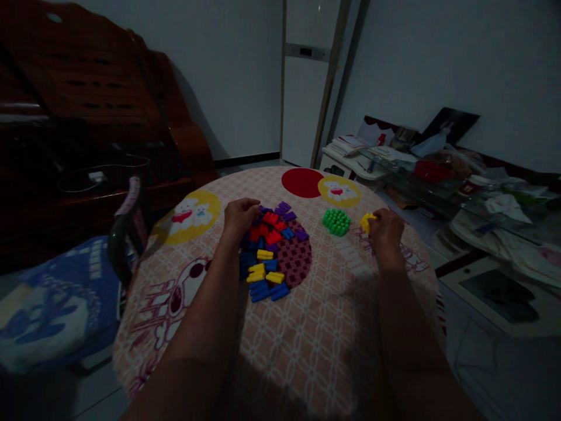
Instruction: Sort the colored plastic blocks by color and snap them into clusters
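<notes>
A loose pile of small, narrow plastic pieces lies left of centre on the round table: purple pieces (284, 209) at the back, red pieces (272, 228) in the middle, yellow pieces (256, 272) and blue pieces (259, 290) at the front. My left hand (240, 217) is at the pile's back left edge, fingers bent together; what they pinch is hidden. Green pieces (336, 221) stand upright in a tight cluster right of centre. Further right, my right hand (386, 229) closes its fingertips on a yellow piece at a small yellow group (367, 222).
A patterned cloth (298, 345) covers the round table. To the left are a chair (125, 234) with a blue cushion and a wooden bench (105, 99). On the right stands a cluttered glass-topped cabinet (407, 175). A tall white unit (305, 105) is at the back.
</notes>
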Demonstrator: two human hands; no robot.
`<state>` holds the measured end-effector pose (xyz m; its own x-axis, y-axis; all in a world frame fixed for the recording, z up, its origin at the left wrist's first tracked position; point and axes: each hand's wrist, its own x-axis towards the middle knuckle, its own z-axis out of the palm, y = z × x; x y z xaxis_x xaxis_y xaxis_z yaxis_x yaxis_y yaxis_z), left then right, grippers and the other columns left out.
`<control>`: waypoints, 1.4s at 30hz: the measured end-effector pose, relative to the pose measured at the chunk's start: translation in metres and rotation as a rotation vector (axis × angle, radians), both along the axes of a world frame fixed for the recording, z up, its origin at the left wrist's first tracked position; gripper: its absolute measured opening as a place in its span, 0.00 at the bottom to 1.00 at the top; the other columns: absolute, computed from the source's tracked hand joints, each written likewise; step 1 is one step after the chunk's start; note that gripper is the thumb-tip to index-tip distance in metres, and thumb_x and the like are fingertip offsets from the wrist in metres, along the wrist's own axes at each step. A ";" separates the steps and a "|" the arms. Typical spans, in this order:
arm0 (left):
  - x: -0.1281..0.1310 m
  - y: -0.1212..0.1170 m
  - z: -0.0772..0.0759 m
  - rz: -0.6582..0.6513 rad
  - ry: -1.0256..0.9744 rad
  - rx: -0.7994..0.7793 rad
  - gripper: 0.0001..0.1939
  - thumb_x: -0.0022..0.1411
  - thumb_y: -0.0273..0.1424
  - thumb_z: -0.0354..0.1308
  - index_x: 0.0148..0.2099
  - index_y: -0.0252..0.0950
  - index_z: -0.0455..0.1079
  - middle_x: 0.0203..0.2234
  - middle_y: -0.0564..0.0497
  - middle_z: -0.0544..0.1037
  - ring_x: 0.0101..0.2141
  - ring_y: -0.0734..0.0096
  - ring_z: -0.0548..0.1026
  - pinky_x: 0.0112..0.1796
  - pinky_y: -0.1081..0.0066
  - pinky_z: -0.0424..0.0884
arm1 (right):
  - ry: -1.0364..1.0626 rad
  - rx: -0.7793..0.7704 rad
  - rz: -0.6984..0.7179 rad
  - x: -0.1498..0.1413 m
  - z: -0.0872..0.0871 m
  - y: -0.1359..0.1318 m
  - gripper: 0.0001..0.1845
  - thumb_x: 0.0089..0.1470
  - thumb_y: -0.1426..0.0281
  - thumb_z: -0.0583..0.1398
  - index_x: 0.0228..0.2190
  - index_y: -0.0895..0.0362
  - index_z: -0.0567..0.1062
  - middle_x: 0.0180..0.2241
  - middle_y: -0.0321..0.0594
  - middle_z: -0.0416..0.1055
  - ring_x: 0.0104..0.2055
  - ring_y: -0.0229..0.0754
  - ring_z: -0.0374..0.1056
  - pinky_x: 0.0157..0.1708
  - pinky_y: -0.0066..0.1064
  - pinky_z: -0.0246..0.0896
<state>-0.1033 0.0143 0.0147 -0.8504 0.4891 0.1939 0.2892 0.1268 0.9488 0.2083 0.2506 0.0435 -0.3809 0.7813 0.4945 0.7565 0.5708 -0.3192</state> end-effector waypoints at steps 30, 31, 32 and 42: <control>0.008 -0.003 0.011 0.004 -0.040 -0.009 0.16 0.52 0.31 0.59 0.42 0.33 0.81 0.29 0.47 0.83 0.31 0.64 0.81 0.35 0.69 0.77 | -0.192 -0.105 0.847 -0.072 -0.012 -0.123 0.05 0.61 0.72 0.58 0.35 0.58 0.75 0.37 0.44 0.74 0.40 0.44 0.66 0.43 0.34 0.59; 0.008 -0.003 0.011 0.005 -0.037 -0.011 0.16 0.52 0.31 0.60 0.42 0.33 0.81 0.28 0.47 0.83 0.31 0.64 0.81 0.35 0.69 0.77 | -0.215 -0.138 0.800 -0.067 -0.012 -0.111 0.05 0.60 0.72 0.58 0.35 0.59 0.76 0.36 0.44 0.74 0.40 0.44 0.67 0.43 0.33 0.59; 0.008 -0.003 0.011 0.006 -0.036 -0.011 0.16 0.52 0.31 0.60 0.41 0.33 0.81 0.28 0.47 0.83 0.31 0.64 0.81 0.34 0.70 0.77 | -0.237 -0.170 0.758 -0.061 -0.011 -0.101 0.05 0.59 0.74 0.59 0.34 0.59 0.77 0.36 0.45 0.75 0.40 0.44 0.67 0.42 0.33 0.59; 0.006 -0.003 0.010 0.016 -0.057 -0.005 0.15 0.51 0.31 0.60 0.41 0.33 0.81 0.28 0.48 0.83 0.30 0.64 0.81 0.34 0.69 0.78 | -0.252 -0.358 0.586 -0.014 0.014 -0.038 0.15 0.45 0.79 0.60 0.31 0.56 0.84 0.31 0.38 0.80 0.34 0.41 0.73 0.35 0.28 0.61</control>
